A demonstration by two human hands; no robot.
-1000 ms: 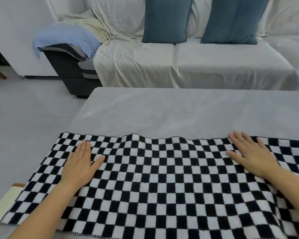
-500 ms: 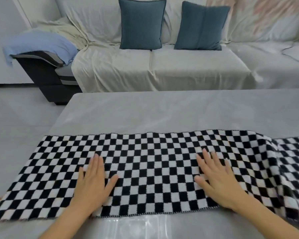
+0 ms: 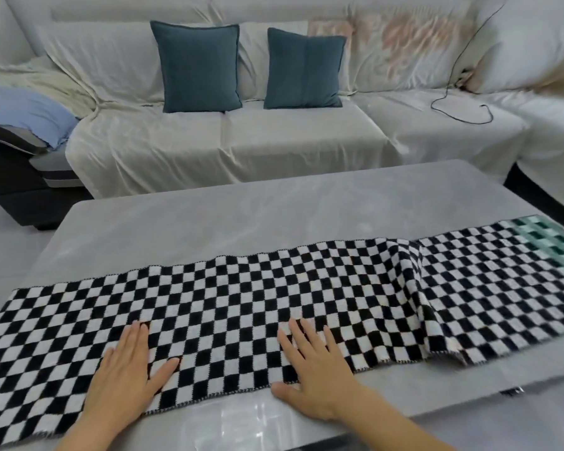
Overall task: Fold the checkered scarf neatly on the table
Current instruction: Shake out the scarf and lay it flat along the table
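Observation:
The black-and-white checkered scarf [image 3: 241, 297] lies spread lengthwise across the near half of the grey table [image 3: 241, 219], running off the left edge of the view. A raised wrinkle crosses it at the right. My left hand [image 3: 127, 369] rests flat on the scarf near its front edge, fingers straight. My right hand [image 3: 310, 369] also lies flat with its fingers on the scarf's front edge and its thumb on the bare tabletop.
Beyond the table stands a sofa [image 3: 274, 135] under a pale cover, with two dark teal cushions [image 3: 199, 66]. A blue blanket [image 3: 23, 112] lies on the sofa's left arm. A black cable [image 3: 453, 105] trails across the right seat.
Both hands have slid toward me across the scarf, from its far edge to its front edge. A wrinkle has risen at the right. The view has tilted up and right.

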